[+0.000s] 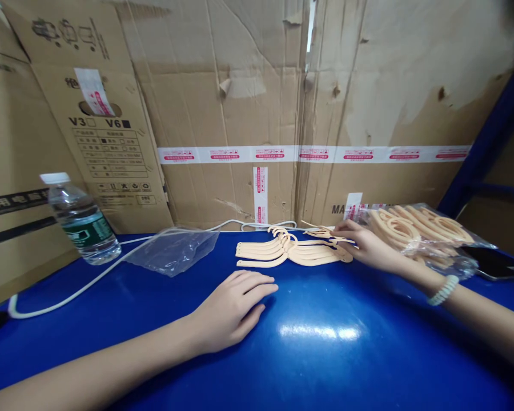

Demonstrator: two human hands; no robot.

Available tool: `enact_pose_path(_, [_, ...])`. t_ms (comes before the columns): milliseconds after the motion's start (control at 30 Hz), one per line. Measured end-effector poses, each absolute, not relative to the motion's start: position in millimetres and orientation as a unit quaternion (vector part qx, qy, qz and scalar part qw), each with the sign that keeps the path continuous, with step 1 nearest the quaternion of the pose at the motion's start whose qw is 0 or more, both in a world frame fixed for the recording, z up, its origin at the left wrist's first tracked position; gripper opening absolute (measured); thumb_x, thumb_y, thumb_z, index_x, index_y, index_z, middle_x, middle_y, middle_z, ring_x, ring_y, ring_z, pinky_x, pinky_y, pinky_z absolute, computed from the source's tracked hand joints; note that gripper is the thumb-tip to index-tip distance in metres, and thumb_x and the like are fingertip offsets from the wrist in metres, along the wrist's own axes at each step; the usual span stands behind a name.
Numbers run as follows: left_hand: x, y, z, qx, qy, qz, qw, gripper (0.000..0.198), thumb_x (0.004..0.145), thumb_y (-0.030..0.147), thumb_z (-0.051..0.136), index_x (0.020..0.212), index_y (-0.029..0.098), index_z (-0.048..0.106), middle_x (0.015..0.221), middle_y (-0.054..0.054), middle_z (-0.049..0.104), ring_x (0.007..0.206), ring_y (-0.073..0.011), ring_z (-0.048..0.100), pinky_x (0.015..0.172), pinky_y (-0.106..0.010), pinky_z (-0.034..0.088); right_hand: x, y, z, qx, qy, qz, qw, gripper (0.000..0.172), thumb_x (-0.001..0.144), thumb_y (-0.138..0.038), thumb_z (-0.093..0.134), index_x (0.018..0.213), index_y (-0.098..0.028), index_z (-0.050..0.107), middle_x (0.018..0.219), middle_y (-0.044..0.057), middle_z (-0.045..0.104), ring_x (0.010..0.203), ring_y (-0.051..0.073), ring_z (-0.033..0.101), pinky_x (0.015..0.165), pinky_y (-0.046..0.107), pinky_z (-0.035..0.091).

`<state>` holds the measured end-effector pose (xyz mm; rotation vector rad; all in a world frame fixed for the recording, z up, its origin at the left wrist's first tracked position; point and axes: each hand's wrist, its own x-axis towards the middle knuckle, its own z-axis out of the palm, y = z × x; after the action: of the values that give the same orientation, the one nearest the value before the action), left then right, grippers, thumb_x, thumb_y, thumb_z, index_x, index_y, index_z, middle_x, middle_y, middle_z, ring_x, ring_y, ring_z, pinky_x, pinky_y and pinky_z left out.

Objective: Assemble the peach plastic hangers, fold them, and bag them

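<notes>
Several beige plastic hangers [261, 251] lie stacked on the blue table, their hooks pointing toward the cardboard. At the right end of that stack, my right hand [364, 245] has its fingers closed on another beige hanger [319, 232], seen partly edge-on and a little blurred. Whether this hanger touches the stack I cannot tell. My left hand [237, 305] rests palm down on the table in front of the stack, fingers stretched out and holding nothing. Close behind my right hand is a clear plastic bag [428, 228] with more folded beige hangers inside.
At the left stands a water bottle [83, 222] with a white cap. Beside it lie a flat clear bag [175, 251] and a white cable [81, 294]. A dark phone [494, 262] lies at the right. Cardboard [223, 114] walls the back of the blue table [308, 365].
</notes>
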<state>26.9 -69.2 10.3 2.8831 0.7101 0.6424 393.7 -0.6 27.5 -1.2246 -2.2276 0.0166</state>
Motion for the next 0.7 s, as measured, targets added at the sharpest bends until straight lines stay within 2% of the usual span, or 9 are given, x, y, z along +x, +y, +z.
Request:
enact_pose_path(100, [29.7, -69.1, 12.4, 0.92, 0.26, 0.24, 0.166, 0.036, 0.09, 0.012, 0.051, 0.125, 0.019, 0.06, 0.128, -0.011, 0.063, 0.122, -0.0254, 0.055, 0.105, -0.044, 0.041, 372.7, -20.0, 37.2, -0.441, -0.822, 0.089, 0.349, 0.036, 0.089, -0.042, 0.056, 0.113, -0.02, 0.072, 0.116, 0.014, 0.062, 0.11, 0.03, 0.062, 0.097, 0.046, 0.051])
enact_pose_path(200, [34.6, -69.7, 11.5, 0.824, 0.314, 0.285, 0.376, 0.04, 0.087, 0.019, 0.059, 0.127, 0.023, 0.057, 0.13, -0.01, 0.06, 0.114, -0.024, 0.059, 0.098, -0.041, 0.047, 336.6, -50.8, 37.4, -0.365, -0.698, 0.429, 0.442, 0.036, 0.082, -0.038, 0.072, 0.114, -0.023, 0.072, 0.122, 0.01, 0.067, 0.119, 0.027, 0.06, 0.106, 0.043, 0.044])
enact_pose_path(300, [39.9, -72.8, 7.8, 0.706, 0.289, 0.328, 0.557, 0.057, 0.083, 0.028, 0.069, 0.136, 0.028, 0.047, 0.135, -0.01, 0.054, 0.108, -0.0223, 0.06, 0.085, -0.035, 0.052, 302.3, -81.3, 30.6, -0.252, -0.582, 0.666, 0.393, 0.04, 0.077, -0.033, 0.079, 0.114, -0.021, 0.072, 0.117, 0.01, 0.071, 0.116, 0.024, 0.062, 0.109, 0.043, 0.041])
enact_pose_path(367, [42.6, -75.3, 5.2, 0.662, 0.251, 0.351, 0.613, 0.053, 0.083, 0.033, 0.072, 0.132, 0.029, 0.053, 0.128, -0.008, 0.057, 0.104, -0.0206, 0.061, 0.083, -0.031, 0.051, 288.1, -95.2, 25.8, -0.212, -0.536, 0.742, 0.344, 0.042, 0.077, -0.03, 0.08, 0.116, -0.017, 0.071, 0.119, 0.012, 0.07, 0.114, 0.023, 0.063, 0.108, 0.041, 0.042])
enact_pose_path(467, [45.4, -76.8, 2.0, 0.634, 0.228, 0.368, 0.641, 0.036, 0.086, 0.037, 0.072, 0.118, 0.024, 0.065, 0.103, -0.005, 0.067, 0.088, -0.0158, 0.063, 0.082, -0.029, 0.049, 280.6, -103.8, 21.5, -0.194, -0.513, 0.776, 0.312, 0.046, 0.078, -0.031, 0.079, 0.12, -0.016, 0.069, 0.119, 0.013, 0.069, 0.113, 0.022, 0.063, 0.107, 0.04, 0.042])
enact_pose_path(567, [47.4, -75.4, 0.8, 0.619, 0.25, 0.395, 0.631, 0.031, 0.083, 0.042, 0.074, 0.104, 0.02, 0.069, 0.082, -0.002, 0.068, 0.074, -0.0136, 0.061, 0.074, -0.027, 0.048, 283.6, -100.3, 19.9, -0.224, -0.553, 0.742, 0.305, 0.053, 0.078, -0.033, 0.078, 0.127, -0.022, 0.063, 0.122, 0.011, 0.067, 0.112, 0.023, 0.063, 0.102, 0.042, 0.046])
enact_pose_path(633, [48.0, -74.2, 1.8, 0.599, 0.282, 0.425, 0.617, 0.034, 0.081, 0.049, 0.074, 0.091, 0.017, 0.069, 0.078, -0.002, 0.068, 0.069, -0.0131, 0.06, 0.069, -0.026, 0.046, 289.4, -93.1, 19.9, -0.283, -0.616, 0.661, 0.32, 0.051, 0.08, -0.036, 0.076, 0.127, -0.024, 0.062, 0.124, 0.01, 0.066, 0.11, 0.023, 0.064, 0.098, 0.043, 0.048])
enact_pose_path(700, [47.0, -73.1, 3.8, 0.576, 0.324, 0.452, 0.599, 0.04, 0.078, 0.055, 0.073, 0.08, 0.015, 0.065, 0.072, -0.002, 0.065, 0.062, -0.0119, 0.056, 0.063, -0.025, 0.044, 298.0, -83.1, 20.9, -0.357, -0.69, 0.527, 0.344, 0.041, 0.085, -0.039, 0.069, 0.122, -0.023, 0.064, 0.121, 0.01, 0.067, 0.108, 0.023, 0.064, 0.097, 0.043, 0.049])
